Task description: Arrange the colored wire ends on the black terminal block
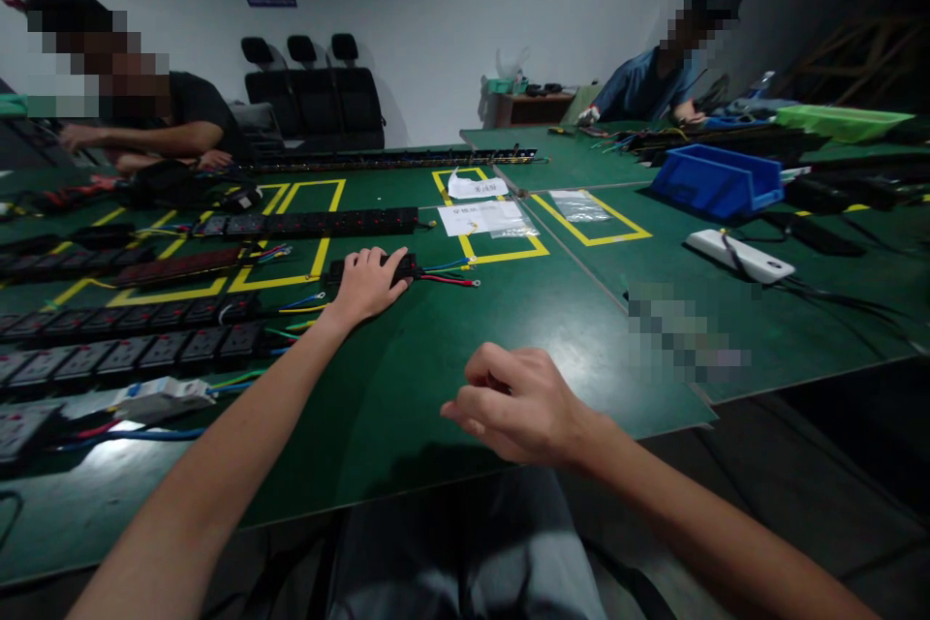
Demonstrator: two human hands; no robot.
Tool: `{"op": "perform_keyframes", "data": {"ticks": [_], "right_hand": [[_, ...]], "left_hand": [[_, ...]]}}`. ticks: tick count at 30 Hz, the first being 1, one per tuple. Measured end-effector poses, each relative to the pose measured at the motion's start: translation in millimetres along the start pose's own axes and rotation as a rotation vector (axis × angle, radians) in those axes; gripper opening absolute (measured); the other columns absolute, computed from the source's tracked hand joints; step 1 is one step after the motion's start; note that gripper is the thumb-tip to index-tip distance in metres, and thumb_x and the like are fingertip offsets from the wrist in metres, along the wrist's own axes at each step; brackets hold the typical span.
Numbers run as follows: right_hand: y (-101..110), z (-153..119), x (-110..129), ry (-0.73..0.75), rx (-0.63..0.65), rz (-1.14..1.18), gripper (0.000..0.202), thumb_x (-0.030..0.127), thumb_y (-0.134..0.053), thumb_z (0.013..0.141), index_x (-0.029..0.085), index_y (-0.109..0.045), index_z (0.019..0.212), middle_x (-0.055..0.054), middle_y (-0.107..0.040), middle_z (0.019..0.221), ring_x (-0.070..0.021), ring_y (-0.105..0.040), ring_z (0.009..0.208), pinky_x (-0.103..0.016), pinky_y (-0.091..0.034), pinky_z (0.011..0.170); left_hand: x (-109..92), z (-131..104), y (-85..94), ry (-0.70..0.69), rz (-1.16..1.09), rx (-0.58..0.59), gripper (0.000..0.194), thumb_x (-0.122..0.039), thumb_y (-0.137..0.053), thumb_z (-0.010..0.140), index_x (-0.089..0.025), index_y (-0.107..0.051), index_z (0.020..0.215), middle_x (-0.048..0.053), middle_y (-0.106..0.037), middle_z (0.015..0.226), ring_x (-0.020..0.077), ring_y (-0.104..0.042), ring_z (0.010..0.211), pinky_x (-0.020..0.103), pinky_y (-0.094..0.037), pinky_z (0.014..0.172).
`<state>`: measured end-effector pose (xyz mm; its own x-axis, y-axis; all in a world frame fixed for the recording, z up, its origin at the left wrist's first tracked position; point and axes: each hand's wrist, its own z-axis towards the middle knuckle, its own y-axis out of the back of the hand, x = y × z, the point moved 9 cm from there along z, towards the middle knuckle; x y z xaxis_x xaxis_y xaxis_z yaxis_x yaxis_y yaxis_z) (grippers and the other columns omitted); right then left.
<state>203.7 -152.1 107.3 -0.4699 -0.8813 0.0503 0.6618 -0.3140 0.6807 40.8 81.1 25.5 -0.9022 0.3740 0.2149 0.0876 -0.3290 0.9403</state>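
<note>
My left hand (pixel 367 283) reaches out over the green table (pixel 450 349) and rests on a short black socket module (pixel 404 266). Blue, red and green wires (pixel 447 273) stick out of the module's right end. Whether the fingers grip it or just lie on it I cannot tell. My right hand (pixel 512 407) hovers near the table's front edge, its fingers curled loosely with nothing seen in them.
Long black power strips (pixel 312 223) lie in rows at the left, with more strips (pixel 131 339) nearer me. A white breaker (pixel 164 397), paper sheets (pixel 483 216), a blue bin (pixel 716 179) and a white box (pixel 737 255) sit around. Two other people work at the far left and far right.
</note>
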Motion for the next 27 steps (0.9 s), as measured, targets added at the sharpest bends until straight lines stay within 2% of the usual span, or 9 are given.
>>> {"op": "perform_keyframes", "data": {"ticks": [5, 8, 11, 13, 16, 19, 22, 25, 27], "right_hand": [[-27.4, -36.5, -13.5, -0.238, 0.379, 0.117, 0.021, 0.035, -0.057, 0.107, 0.021, -0.067, 0.095, 0.0, -0.062, 0.085, -0.0118, -0.053, 0.066, -0.028, -0.028, 0.056], [-23.6, -71.4, -22.6, -0.441, 0.441, 0.219, 0.017, 0.035, -0.059, 0.105, 0.022, -0.07, 0.103, -0.001, -0.067, 0.09, -0.0125, -0.057, 0.069, -0.027, -0.032, 0.06], [8.6, -114.4, -55.8, -0.722, 0.316, 0.292, 0.022, 0.038, -0.057, 0.105, 0.021, -0.071, 0.103, -0.003, -0.068, 0.089, -0.0153, -0.059, 0.072, -0.029, -0.04, 0.065], [47.1, -152.5, -95.8, -0.942, 0.162, 0.305, 0.034, 0.05, -0.057, 0.102, 0.021, -0.068, 0.09, -0.003, -0.065, 0.081, -0.0178, -0.059, 0.072, -0.03, -0.042, 0.065], [110.2, -214.7, -164.0, -1.207, 0.049, 0.231, 0.052, 0.074, -0.065, 0.085, 0.023, -0.06, 0.077, -0.001, -0.057, 0.072, -0.0186, -0.052, 0.068, -0.032, -0.04, 0.062], [157.0, -264.6, -222.1, -1.411, 0.096, 0.113, 0.066, 0.087, -0.071, 0.063, 0.025, -0.054, 0.074, 0.0, -0.053, 0.069, -0.0188, -0.047, 0.067, -0.033, -0.036, 0.061], [168.3, -283.8, -254.9, -1.471, 0.254, 0.072, 0.071, 0.09, -0.073, 0.053, 0.025, -0.056, 0.075, -0.002, -0.058, 0.074, -0.0212, -0.051, 0.074, -0.034, -0.04, 0.067], [156.8, -285.0, -268.4, -1.452, 0.407, 0.091, 0.072, 0.089, -0.075, 0.05, 0.024, -0.059, 0.078, -0.005, -0.063, 0.081, -0.0233, -0.055, 0.08, -0.034, -0.041, 0.07], [151.6, -285.1, -272.9, -1.449, 0.452, 0.083, 0.073, 0.089, -0.073, 0.052, 0.023, -0.06, 0.079, -0.005, -0.063, 0.082, -0.023, -0.054, 0.079, -0.034, -0.04, 0.07]], "left_hand": [[2.4, 0.3, 3.6, -0.002, -0.012, -0.039, 0.068, -0.055, -0.043, 0.104, -0.019, -0.045, 0.162, 0.022, -0.063, 0.138, 0.0389, -0.056, 0.123, 0.051, -0.036, 0.104], [5.3, 3.1, 6.4, -0.006, -0.009, -0.012, 0.07, -0.055, -0.043, 0.102, -0.02, -0.044, 0.163, 0.021, -0.061, 0.143, 0.0397, -0.056, 0.126, 0.051, -0.037, 0.104], [10.3, 6.8, 15.8, 0.006, 0.014, 0.009, 0.078, -0.064, -0.043, 0.099, -0.02, -0.042, 0.164, 0.023, -0.059, 0.145, 0.0413, -0.055, 0.129, 0.054, -0.038, 0.106], [11.4, 8.8, 23.5, -0.008, 0.024, 0.029, 0.08, -0.067, -0.041, 0.098, -0.02, -0.044, 0.163, 0.024, -0.058, 0.146, 0.0432, -0.054, 0.131, 0.057, -0.039, 0.107], [11.2, 10.4, 34.9, -0.035, 0.022, 0.053, 0.081, -0.069, -0.04, 0.098, -0.021, -0.047, 0.162, 0.023, -0.06, 0.144, 0.0433, -0.055, 0.13, 0.058, -0.041, 0.107], [8.1, 9.7, 45.6, -0.059, 0.002, 0.069, 0.075, -0.064, -0.044, 0.097, -0.022, -0.052, 0.159, 0.022, -0.061, 0.142, 0.0441, -0.057, 0.128, 0.06, -0.042, 0.106], [-3.7, 4.1, 70.6, -0.112, -0.062, -0.006, 0.071, -0.06, -0.049, 0.095, -0.024, -0.056, 0.156, 0.019, -0.063, 0.139, 0.0433, -0.056, 0.129, 0.061, -0.042, 0.108], [-23.8, -14.4, 95.7, -0.17, -0.144, 0.043, 0.072, -0.063, -0.045, 0.094, -0.027, -0.057, 0.155, 0.017, -0.065, 0.136, 0.0406, -0.061, 0.121, 0.058, -0.047, 0.104], [-38.6, -39.6, 113.2, -0.196, -0.252, 0.072, 0.071, -0.067, -0.044, 0.094, -0.033, -0.057, 0.155, 0.011, -0.066, 0.139, 0.0381, -0.062, 0.122, 0.056, -0.05, 0.104]]}}
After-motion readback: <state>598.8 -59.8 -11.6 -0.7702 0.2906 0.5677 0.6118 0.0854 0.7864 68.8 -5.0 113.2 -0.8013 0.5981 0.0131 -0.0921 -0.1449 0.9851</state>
